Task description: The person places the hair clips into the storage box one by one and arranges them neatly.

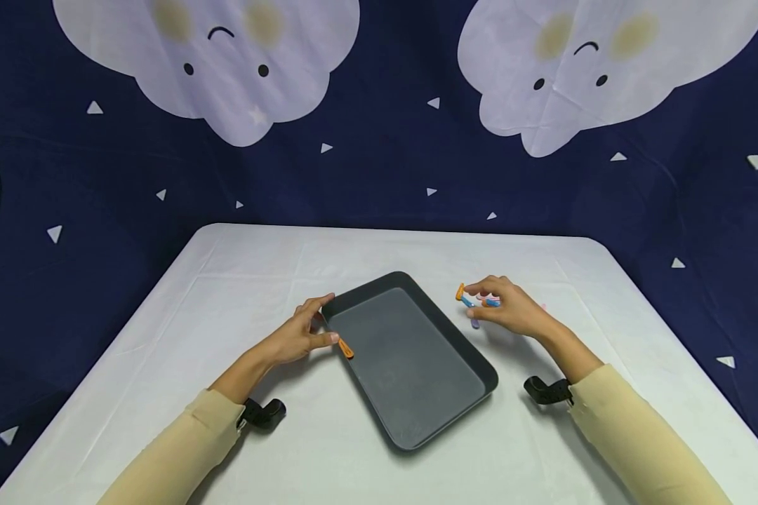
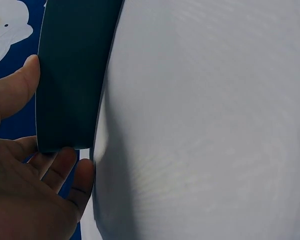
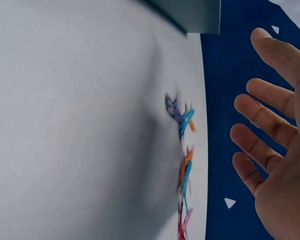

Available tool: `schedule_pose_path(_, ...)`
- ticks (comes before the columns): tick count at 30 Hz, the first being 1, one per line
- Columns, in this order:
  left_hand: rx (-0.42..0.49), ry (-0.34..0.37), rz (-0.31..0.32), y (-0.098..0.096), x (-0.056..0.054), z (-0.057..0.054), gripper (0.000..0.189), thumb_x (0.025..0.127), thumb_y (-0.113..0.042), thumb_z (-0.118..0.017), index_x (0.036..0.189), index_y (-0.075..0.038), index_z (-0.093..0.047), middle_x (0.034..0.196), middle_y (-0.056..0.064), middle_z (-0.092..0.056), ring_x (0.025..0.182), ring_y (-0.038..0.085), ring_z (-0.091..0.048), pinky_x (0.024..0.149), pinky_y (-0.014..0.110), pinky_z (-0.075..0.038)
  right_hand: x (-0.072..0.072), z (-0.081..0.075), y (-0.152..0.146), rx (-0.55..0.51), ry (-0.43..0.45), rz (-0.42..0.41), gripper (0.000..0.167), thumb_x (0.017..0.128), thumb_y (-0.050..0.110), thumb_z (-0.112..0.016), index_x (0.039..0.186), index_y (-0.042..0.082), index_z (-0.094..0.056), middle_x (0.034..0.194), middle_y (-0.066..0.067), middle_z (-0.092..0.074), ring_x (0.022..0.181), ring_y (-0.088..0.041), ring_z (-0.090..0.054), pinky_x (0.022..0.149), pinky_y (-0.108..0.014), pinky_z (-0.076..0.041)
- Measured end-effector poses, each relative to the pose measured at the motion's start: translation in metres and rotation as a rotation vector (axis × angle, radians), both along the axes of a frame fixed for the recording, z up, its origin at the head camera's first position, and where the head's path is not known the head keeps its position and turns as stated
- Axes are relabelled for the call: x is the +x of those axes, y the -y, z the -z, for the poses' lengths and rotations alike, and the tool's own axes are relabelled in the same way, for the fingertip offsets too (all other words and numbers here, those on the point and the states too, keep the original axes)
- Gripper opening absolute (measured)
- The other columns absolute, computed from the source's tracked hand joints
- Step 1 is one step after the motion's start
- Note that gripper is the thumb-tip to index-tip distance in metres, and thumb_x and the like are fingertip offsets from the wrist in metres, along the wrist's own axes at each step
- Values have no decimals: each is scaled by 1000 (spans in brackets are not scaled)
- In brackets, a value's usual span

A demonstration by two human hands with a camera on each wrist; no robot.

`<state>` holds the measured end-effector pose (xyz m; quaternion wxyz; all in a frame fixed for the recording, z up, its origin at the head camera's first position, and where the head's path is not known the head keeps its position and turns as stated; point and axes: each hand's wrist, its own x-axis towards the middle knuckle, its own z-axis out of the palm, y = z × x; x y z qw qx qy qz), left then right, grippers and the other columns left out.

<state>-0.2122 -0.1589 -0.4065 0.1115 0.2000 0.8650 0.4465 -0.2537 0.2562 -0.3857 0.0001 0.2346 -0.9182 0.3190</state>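
A dark grey rectangular baking tray (image 1: 410, 351) sits at a slant on the white table. My left hand (image 1: 300, 337) holds its far left corner, the thumb on the rim and the fingers around the outer wall, as the left wrist view (image 2: 27, 165) also shows. Just by that thumb, a small orange slender piece (image 1: 345, 348) lies inside against the tray's wall. To the right of the tray, my right hand (image 1: 505, 306) hovers over a loose group of slender coloured plastic pieces (image 1: 475, 322). Its fingers are apart with nothing between them in the right wrist view (image 3: 275, 120).
The coloured pieces, in orange, blue, purple and pink (image 3: 187, 167), lie in a line on the white tablecloth (image 1: 259, 273). A dark blue curtain (image 1: 379, 175) with white clouds hangs behind the table. Black wrist cameras (image 1: 265, 414) are strapped at both sleeves.
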Motion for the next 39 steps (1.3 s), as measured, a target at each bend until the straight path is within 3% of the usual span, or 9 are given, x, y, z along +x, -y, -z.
schedule_pose_path(8, 24, 22, 6, 0, -1, 0, 77, 89, -24, -66, 150, -9, -21, 132, 18, -40, 115, 32, -37, 91, 47, -36, 1, 10, -9, 62, 31, 21, 53, 79, 36, -75, 124, 11, -61, 118, -9, -61, 109, -27, -48, 91, -44, -38)
schedule_pose_path(14, 45, 45, 12, 0, -2, 2, 77, 89, -23, -66, 150, -10, -20, 133, 18, -38, 115, 32, -35, 89, 42, -35, 3, 19, -13, 94, 21, 34, 55, 76, 34, -78, 122, 8, -63, 107, -10, -61, 95, -24, -45, 80, -33, -35)
schedule_pose_path(18, 46, 47, 7, -1, -1, 1, 77, 89, -23, -66, 150, -10, -20, 134, 17, -36, 116, 32, -35, 89, 43, -35, 3, 24, -13, 111, -14, 26, 53, 76, 29, -78, 121, 6, -63, 108, -11, -61, 91, -22, -42, 79, -31, -32)
schedule_pose_path(27, 51, 50, -4, -1, 0, 1, 76, 89, -22, -66, 150, -11, -21, 136, 17, -35, 117, 33, -34, 93, 47, -34, 2, 29, -12, 127, -24, 40, 55, 76, 31, -78, 122, 6, -63, 118, -14, -59, 98, -25, -45, 82, -33, -33)
schedule_pose_path(39, 72, 22, -7, 2, 0, 5, 75, 89, -22, -65, 150, -10, -22, 144, 17, -29, 119, 33, -35, 91, 45, -36, -1, 35, -10, 161, -42, 71, 54, 74, 33, -78, 121, 10, -64, 118, -13, -59, 104, -27, -47, 80, -35, -31)
